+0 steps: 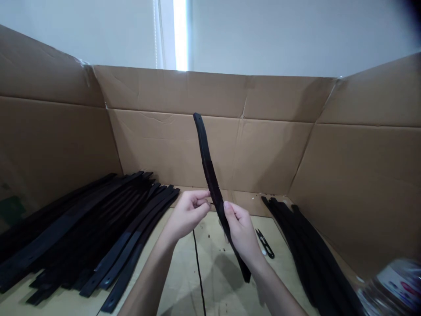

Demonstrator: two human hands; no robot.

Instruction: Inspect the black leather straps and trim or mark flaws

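A long, slightly curved black slat [204, 147] stands tilted in front of me, with a hole near its top end. Its middle stretch looks rougher, as if wound with dark cord. My right hand [239, 224] grips the slat's lower half, thumb on the front face. Just left of the slat, my left hand [191, 211] is closed in a pinch on a thin black cord [198, 263]. That cord hangs below the hand toward the table's near edge, and a short dark bit shows between the fingers and the slat.
Many black slats lie piled at the left [128, 239]. Several more black strips [312, 254] lie at the right. Small black thread snips [265, 244] rest on the table [217, 281]. A clear plastic jar [391, 287] stands at the lower right. Cardboard walls [164, 145] enclose three sides.
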